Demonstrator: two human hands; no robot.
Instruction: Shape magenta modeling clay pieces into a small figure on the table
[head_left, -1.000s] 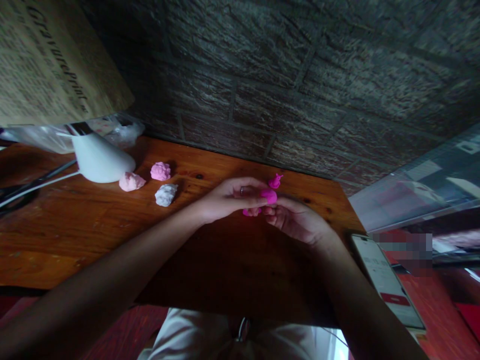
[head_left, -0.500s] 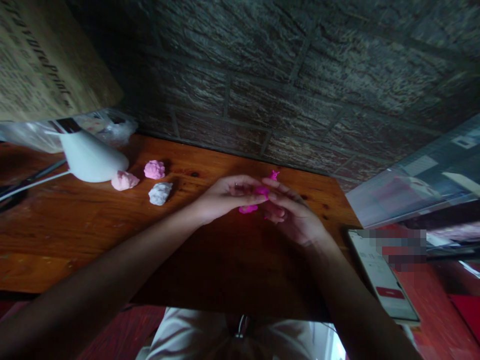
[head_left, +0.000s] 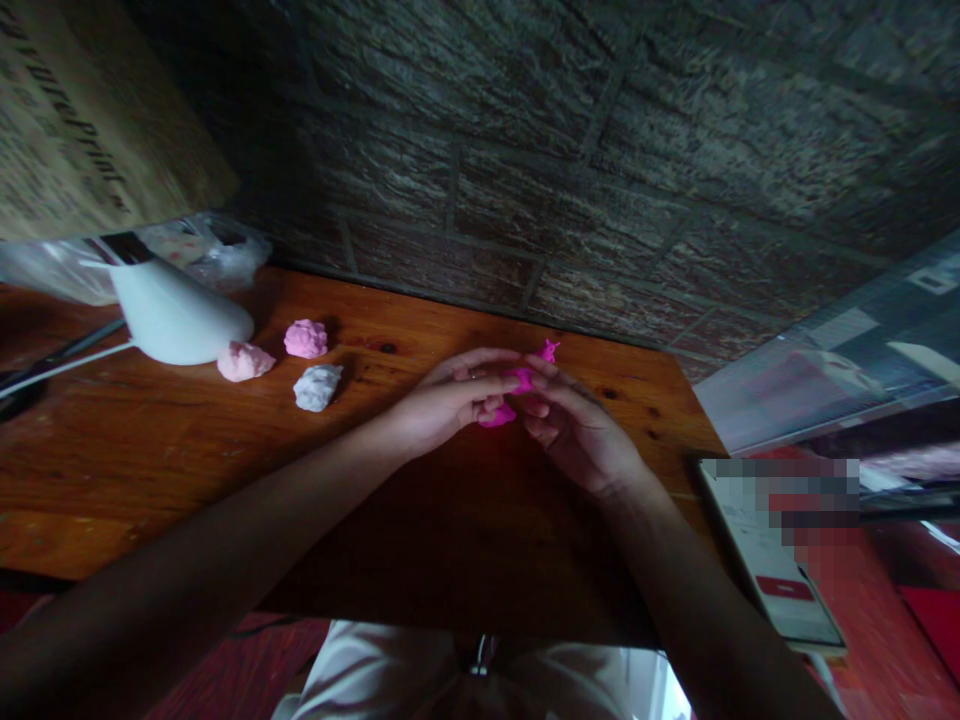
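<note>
Between the fingertips of both hands is a small piece of magenta modelling clay. My left hand pinches it from the left, fingers bent. From the other side my right hand closes thumb and fingers on it. Just below the fingers a second magenta clay lump shows, partly covered by my left hand. Behind the fingertips, toward the wall, stands a small magenta clay figure with thin points on top. Farther left lie a pink clay lump, a pale pink lump and a white lump.
A white lamp base under a printed paper shade stands at the left of the wooden table. Clear plastic bags lie behind it. A stone-patterned wall borders the back. At right rests a phone or tablet.
The fingers of both hands have shifted slightly around the clay piece, and the left fingers are more curled. The camera view has moved a little; the loose lumps stay put.
</note>
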